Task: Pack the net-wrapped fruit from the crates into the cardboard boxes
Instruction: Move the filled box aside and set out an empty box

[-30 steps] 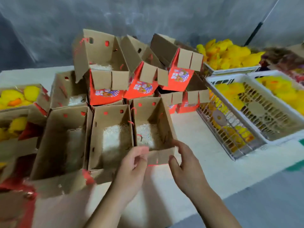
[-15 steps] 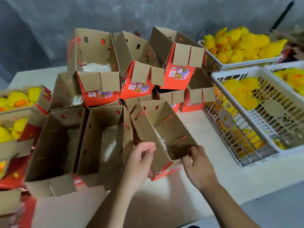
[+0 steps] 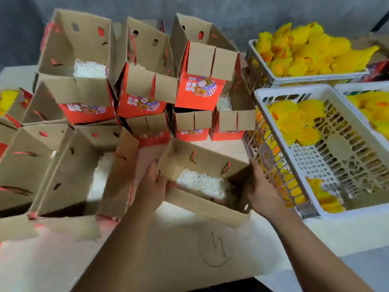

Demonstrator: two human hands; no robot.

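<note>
An open cardboard box (image 3: pixel 202 207) with white shredded padding inside sits turned crosswise in front of me. My left hand (image 3: pixel 152 187) grips its left end, thumb over the rim. My right hand (image 3: pixel 260 191) holds its right end, pressed beside a white plastic crate (image 3: pixel 290 92). That crate holds several fruits in yellow foam nets (image 3: pixel 294 121), mostly at its far side. A second crate (image 3: pixel 265 74) behind it is heaped with yellow net-wrapped fruit (image 3: pixel 311 53).
Several open red-and-brown boxes (image 3: pixel 200 89) are stacked behind and to the left, some padded. Two large open boxes (image 3: pixel 71 175) stand at my left. A third crate (image 3: pixel 370 110) with fruit is at the right edge. A flat cardboard sheet (image 3: pixel 189 253) lies under my arms.
Both hands have pulled the box out of the row, swung it crosswise and moved it right, up against the white crate. My view has moved closer and to the right.
</note>
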